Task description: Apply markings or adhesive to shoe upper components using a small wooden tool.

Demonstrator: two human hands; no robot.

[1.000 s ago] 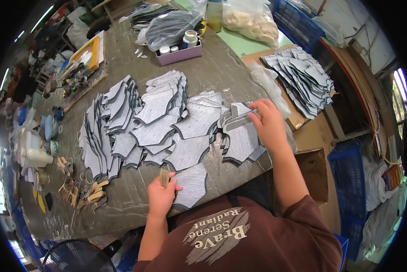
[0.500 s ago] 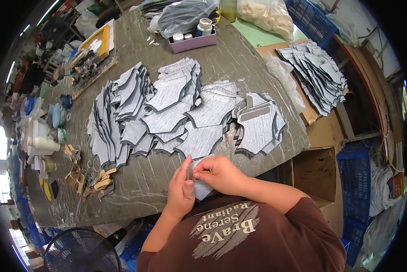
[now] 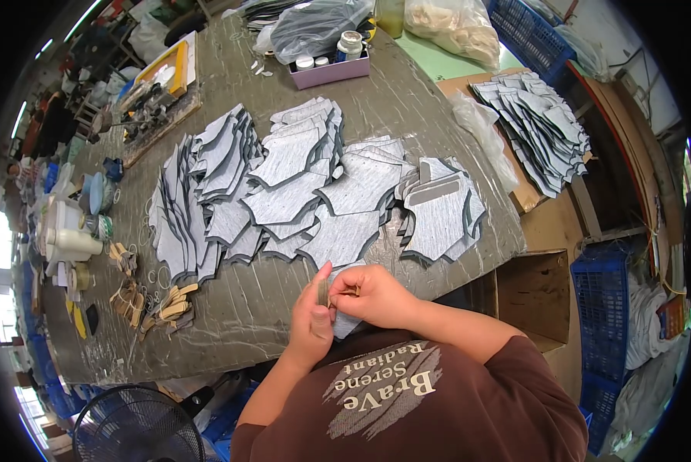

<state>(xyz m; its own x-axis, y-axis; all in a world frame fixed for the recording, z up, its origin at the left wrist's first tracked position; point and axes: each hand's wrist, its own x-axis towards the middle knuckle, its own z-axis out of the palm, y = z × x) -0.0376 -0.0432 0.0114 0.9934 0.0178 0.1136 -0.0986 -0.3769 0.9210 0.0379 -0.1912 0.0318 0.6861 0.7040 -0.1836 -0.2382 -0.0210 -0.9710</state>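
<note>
Both your hands are closed together on one grey cut piece (image 3: 345, 319) at the lower centre of the frame, right at the near edge of the table (image 3: 230, 323). Your left hand (image 3: 312, 319) pinches its left side with the thumb pointing up, and your right hand (image 3: 376, 295) curls over its top, fingertips meeting the left hand's; something thin and yellowish shows between your fingers, too small to identify. Only the lower corner of the piece shows below your hands.

Just above your hands, across the middle of the frame, overlapping stacks of grey cut pieces (image 3: 284, 200) fan out over the table, with a separate pile (image 3: 438, 215) to the right of centre. Another heap of the same shapes (image 3: 538, 127) lies on a cardboard surface at upper right. A purple tray (image 3: 330, 73) with small jars sits at top centre. Rubber bands and small tan bundles (image 3: 164, 308) lie at lower left, and a fan (image 3: 137, 427) stands at the bottom left
</note>
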